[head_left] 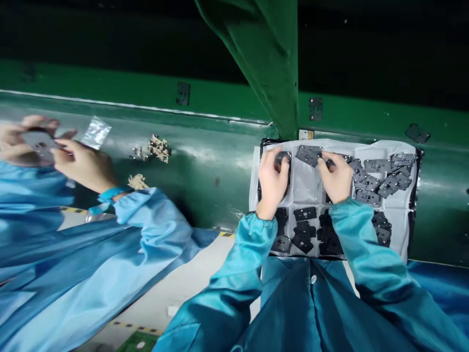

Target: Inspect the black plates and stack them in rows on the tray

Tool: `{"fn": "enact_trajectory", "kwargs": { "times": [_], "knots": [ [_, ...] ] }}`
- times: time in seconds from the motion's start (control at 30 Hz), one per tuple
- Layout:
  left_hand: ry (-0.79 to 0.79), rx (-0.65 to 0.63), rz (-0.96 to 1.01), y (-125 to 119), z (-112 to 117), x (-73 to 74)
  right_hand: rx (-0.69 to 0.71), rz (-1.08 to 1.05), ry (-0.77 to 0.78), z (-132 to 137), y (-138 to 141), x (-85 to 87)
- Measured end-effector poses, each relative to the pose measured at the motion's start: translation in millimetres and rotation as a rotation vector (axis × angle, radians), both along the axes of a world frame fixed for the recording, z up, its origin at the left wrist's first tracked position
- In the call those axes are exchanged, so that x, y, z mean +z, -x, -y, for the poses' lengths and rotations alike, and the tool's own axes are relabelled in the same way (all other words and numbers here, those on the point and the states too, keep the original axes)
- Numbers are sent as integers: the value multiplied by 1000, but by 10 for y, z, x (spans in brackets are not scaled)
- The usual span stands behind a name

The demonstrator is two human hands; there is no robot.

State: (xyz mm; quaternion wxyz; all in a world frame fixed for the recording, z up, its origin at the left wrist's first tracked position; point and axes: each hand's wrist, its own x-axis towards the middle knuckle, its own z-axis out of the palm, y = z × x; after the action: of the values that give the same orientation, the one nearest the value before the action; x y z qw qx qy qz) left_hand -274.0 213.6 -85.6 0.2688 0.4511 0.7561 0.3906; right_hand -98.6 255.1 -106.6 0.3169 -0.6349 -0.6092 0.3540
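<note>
A tray (413, 195) lined with a pale divided sheet (308, 188) lies in front of me, with small black plates with cutouts in its compartments. My left hand (271, 178) is over the upper left compartment, thumb and fingers curled around a black plate (284, 157) there. My right hand (336, 177) is closed, its thumb and forefinger at the right end of another black plate (308, 155) in the top row. Several more black plates (368, 183) lie loosely piled right of that hand, and others (303, 237) fill the lower row.
At left, a co-worker's hands (84, 164) hold a greyish flat part (39, 144). Near them lie a clear plastic bag (95, 132) and small beige pieces (159, 148). Single black plates (315, 108) rest on the green ledge behind. A green post (282, 73) rises behind the tray.
</note>
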Motion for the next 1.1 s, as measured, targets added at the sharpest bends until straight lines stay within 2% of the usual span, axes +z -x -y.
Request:
{"fn": "enact_trajectory", "kwargs": {
  "times": [0.1, 0.17, 0.27, 0.33, 0.4, 0.53, 0.63, 0.7, 0.8, 0.9, 1.0, 1.1],
  "knots": [
    [74, -241, -69, 70, 386, 104, 96, 144, -68, 264, -271, 213],
    [122, -443, -69, 12, 716, 120, 278, 179, -45, 524, -427, 291],
    [202, -659, -146, -173, 1124, 65, 658, 300, 50, 879, -530, 261],
    [268, -705, -253, -300, 1273, 6, 792, 435, 88, 1026, -518, 195],
    [320, -685, -344, -392, 1326, -45, 823, 519, 89, 1098, -476, 141],
    [344, -629, -432, -454, 1286, -102, 762, 487, 68, 1136, -397, 110],
    [347, -638, -430, -439, 1243, -104, 699, 443, 89, 1121, -370, 132],
    [332, -630, -361, -410, 1218, -81, 680, 386, 124, 1073, -374, 171],
    [281, -507, -80, -329, 1152, 0, 670, 205, 245, 950, -417, 265],
    [331, -359, 370, -241, 1025, 120, 592, -28, 418, 829, -463, 360],
    [388, -215, 689, -247, 871, 233, 407, -213, 474, 762, -437, 415],
    [316, -54, 786, -378, 749, 298, 189, -317, 430, 750, -328, 431]
  ]
}}
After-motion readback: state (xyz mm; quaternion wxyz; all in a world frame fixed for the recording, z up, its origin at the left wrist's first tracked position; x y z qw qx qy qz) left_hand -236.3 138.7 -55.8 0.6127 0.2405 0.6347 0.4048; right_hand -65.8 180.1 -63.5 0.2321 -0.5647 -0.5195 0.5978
